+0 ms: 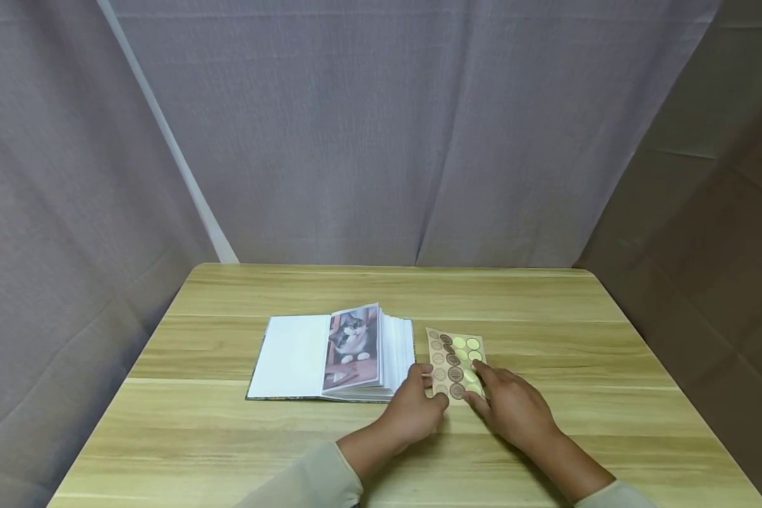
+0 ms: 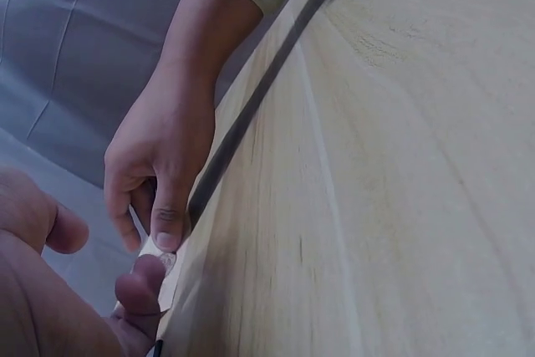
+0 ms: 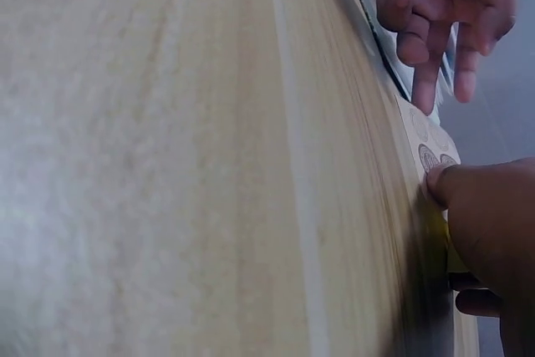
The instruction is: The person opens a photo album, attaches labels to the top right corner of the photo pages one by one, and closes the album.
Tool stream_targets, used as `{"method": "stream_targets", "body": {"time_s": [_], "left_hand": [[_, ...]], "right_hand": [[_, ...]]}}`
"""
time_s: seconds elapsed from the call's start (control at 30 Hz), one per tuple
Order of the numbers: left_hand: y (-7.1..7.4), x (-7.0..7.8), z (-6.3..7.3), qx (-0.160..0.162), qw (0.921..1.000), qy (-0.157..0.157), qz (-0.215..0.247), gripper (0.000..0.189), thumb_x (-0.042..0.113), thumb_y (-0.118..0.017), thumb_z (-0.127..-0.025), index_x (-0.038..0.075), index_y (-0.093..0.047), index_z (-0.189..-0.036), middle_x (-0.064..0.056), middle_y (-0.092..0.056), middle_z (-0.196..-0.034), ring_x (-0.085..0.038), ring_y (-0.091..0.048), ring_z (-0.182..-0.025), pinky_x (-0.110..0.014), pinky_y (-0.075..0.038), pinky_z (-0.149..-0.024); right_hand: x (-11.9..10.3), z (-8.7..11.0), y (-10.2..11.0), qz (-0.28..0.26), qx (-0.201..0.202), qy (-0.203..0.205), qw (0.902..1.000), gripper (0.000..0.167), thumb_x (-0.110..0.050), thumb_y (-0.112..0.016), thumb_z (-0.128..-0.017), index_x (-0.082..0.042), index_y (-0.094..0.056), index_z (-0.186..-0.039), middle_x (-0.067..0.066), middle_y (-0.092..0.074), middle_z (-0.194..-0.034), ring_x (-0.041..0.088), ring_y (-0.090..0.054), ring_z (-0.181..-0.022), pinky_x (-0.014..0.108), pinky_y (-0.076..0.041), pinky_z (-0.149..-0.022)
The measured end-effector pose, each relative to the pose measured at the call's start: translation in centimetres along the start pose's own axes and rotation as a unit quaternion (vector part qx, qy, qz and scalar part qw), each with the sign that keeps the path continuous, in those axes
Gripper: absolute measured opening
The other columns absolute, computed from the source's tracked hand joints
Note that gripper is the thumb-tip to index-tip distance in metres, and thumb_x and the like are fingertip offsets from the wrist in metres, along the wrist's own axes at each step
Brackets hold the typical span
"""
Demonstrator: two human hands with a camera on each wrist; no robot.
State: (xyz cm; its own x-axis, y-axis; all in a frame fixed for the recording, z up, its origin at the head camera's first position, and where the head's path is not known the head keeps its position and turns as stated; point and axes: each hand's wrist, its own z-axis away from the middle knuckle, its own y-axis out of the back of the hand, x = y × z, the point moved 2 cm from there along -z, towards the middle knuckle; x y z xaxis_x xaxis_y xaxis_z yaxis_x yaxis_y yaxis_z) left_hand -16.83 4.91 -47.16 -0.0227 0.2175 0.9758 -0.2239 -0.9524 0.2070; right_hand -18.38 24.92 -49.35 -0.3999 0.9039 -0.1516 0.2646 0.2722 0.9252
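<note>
The sticker sheet (image 1: 455, 363) was at the centre of your work, with your right hand (image 1: 514, 408) pinching its four-o'clock edge between thumb and fingers and your left hand (image 1: 415, 408) near its eight-o'clock side, fingers loosely bent and seemingly gripping nothing. A light right pinch, with the left fingertips steadying the far edge, looked safest, since hard squeezing could have creased the backing. At nine o'clock, the photo album (image 1: 295, 356) lay open to a cat photo (image 1: 352, 346) on the wooden table (image 1: 222, 437).
</note>
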Motion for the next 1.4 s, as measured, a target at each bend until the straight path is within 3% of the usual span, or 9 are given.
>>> {"method": "stream_targets", "body": {"time_s": [0.23, 0.37, 0.47, 0.6, 0.83, 1.13, 1.4], "left_hand": [[0.0, -0.3, -0.1, 0.015, 0.9993, -0.033, -0.004, 0.050, 0.002, -0.065, -0.089, -0.002, -0.050, -0.136, -0.017, -0.059, -0.122, -0.024, -0.058, -0.100, -0.039, -0.049, -0.087], [0.1, -0.4, -0.2, 0.019, 0.9982, -0.054, 0.018, 0.048, -0.006, -0.061, -0.087, -0.002, -0.052, -0.134, -0.012, -0.059, -0.120, -0.014, -0.057, -0.086, -0.028, -0.051, -0.074], [-0.1, -0.5, -0.3, 0.024, 0.9962, -0.064, 0.053, 0.048, -0.013, -0.057, -0.084, -0.004, -0.054, -0.131, -0.012, -0.060, -0.117, -0.015, -0.063, -0.086, -0.023, -0.052, -0.067], [-0.3, -0.7, -0.6, 0.039, 0.9931, -0.059, 0.094, 0.048, -0.019, -0.055, -0.080, -0.006, -0.056, -0.126, -0.012, -0.062, -0.112, -0.021, -0.067, -0.090, -0.021, -0.053, -0.069], [-0.6, -1.2, -1.1, 0.055, 0.9887, -0.022, 0.138, 0.052, -0.019, -0.061, -0.075, -0.003, -0.058, -0.124, -0.010, -0.062, -0.103, -0.012, -0.061, -0.078, -0.023, -0.055, -0.067], [-0.6, -1.2, -1.1, 0.041, 0.9892, -0.014, 0.140, 0.054, -0.022, -0.060, -0.072, 0.000, -0.062, -0.122, -0.011, -0.063, -0.104, -0.015, -0.063, -0.078, -0.026, -0.056, -0.067], [-0.5, -1.1, -0.8, 0.024, 0.9918, -0.015, 0.124, 0.045, -0.021, -0.056, -0.072, -0.001, -0.071, -0.110, -0.006, -0.064, -0.095, -0.013, -0.058, -0.084, -0.019, -0.050, -0.066]], "right_hand": [[0.0, 0.2, -0.1, -0.008, -0.017, -0.001, 0.9998, 0.062, -0.037, -0.075, -0.094, 0.002, -0.057, -0.139, 0.023, -0.069, -0.119, 0.038, -0.065, -0.112, 0.054, -0.054, -0.090], [0.1, 0.3, -0.2, -0.014, -0.021, -0.003, 0.9997, 0.061, -0.036, -0.073, -0.095, 0.002, -0.057, -0.140, 0.023, -0.068, -0.122, 0.038, -0.064, -0.116, 0.055, -0.053, -0.092], [0.1, 0.4, -0.2, -0.019, -0.021, -0.004, 0.9996, 0.060, -0.035, -0.072, -0.095, 0.002, -0.057, -0.139, 0.023, -0.068, -0.123, 0.038, -0.063, -0.116, 0.055, -0.053, -0.092], [0.0, 0.4, 0.0, -0.025, -0.023, -0.005, 0.9994, 0.059, -0.035, -0.071, -0.096, 0.002, -0.057, -0.140, 0.022, -0.067, -0.125, 0.038, -0.063, -0.117, 0.055, -0.053, -0.092], [-0.1, 0.6, 0.3, -0.031, -0.023, -0.007, 0.9992, 0.057, -0.035, -0.071, -0.096, 0.000, -0.058, -0.139, 0.021, -0.067, -0.127, 0.037, -0.062, -0.119, 0.056, -0.054, -0.091], [-0.3, 0.8, 0.3, -0.029, -0.014, 0.009, 0.9995, 0.053, -0.033, -0.070, -0.097, -0.001, -0.060, -0.137, 0.017, -0.067, -0.128, 0.035, -0.061, -0.122, 0.054, -0.052, -0.095], [-0.9, 0.8, 0.6, -0.030, 0.001, 0.013, 0.9995, 0.047, -0.033, -0.071, -0.096, -0.004, -0.064, -0.133, 0.014, -0.068, -0.127, 0.035, -0.060, -0.123, 0.054, -0.051, -0.096]]}}
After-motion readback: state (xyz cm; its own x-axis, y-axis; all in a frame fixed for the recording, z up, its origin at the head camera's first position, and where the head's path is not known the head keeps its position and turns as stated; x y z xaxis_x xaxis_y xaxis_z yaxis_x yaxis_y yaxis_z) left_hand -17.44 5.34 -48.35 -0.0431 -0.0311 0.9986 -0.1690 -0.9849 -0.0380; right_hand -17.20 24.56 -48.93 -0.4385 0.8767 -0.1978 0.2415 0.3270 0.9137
